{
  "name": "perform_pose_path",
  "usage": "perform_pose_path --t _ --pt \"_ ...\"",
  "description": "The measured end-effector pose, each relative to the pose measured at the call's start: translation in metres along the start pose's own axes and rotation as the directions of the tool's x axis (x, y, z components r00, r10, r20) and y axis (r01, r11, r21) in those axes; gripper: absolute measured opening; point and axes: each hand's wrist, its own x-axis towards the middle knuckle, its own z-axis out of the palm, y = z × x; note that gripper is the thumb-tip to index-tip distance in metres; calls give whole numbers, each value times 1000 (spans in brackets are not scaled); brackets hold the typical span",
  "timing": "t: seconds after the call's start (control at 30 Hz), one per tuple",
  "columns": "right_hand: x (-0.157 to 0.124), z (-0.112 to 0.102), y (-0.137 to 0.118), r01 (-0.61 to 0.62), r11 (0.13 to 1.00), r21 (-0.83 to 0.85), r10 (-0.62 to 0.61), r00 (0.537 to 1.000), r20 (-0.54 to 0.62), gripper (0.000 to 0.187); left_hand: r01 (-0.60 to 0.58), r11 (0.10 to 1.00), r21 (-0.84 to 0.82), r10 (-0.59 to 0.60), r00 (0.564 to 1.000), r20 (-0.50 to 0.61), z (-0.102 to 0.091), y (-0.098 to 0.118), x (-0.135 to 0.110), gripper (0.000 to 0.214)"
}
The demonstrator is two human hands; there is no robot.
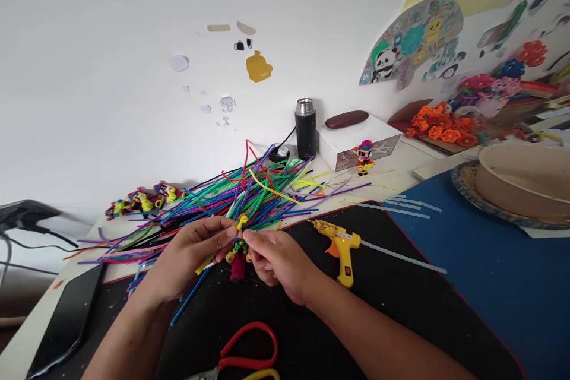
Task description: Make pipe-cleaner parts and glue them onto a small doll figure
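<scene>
My left hand (196, 252) is closed in a pinch on a yellow pipe cleaner (241, 222), whose curled tip stands up between my fingertips. Another yellow end pokes out beneath the same hand. Facing it, my right hand (282, 258) has its thumb and fingers closed at a small pipe-cleaner doll (238, 267) with a magenta lower body and green and yellow parts. The doll hangs between my hands, its upper part mostly hidden by my fingers. Whether my right fingers also touch the yellow curl, I cannot tell.
A yellow hot glue gun (345, 249) lies right of my hands on the black mat (392, 309). Red-handled scissors (249, 344) are in front. Behind spreads a pile of pipe cleaners (249, 190). Further back stand a black flask (306, 133) and a finished doll (364, 157).
</scene>
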Motion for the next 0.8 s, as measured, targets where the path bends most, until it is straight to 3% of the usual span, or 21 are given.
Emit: perform_pose_path --t 0.3,0.43,0.63,0.8 --pt "1 1 2 29 998 -61 -33 998 -56 56 37 999 -8 -37 999 26 2 0 2 37" --pt "0 1 1 54 997 -56 -56 998 -28 59 58 998 -6 -58 998 34 3 -1 3 39" --pt "0 2 1 80 995 -56 -81 997 -18 59 105 983 -152 -91 991 93 2 -4 2 39" --pt "1 2 -3 124 992 7 -122 982 -143 56 138 949 -284 -103 986 134 4 0 3 41"
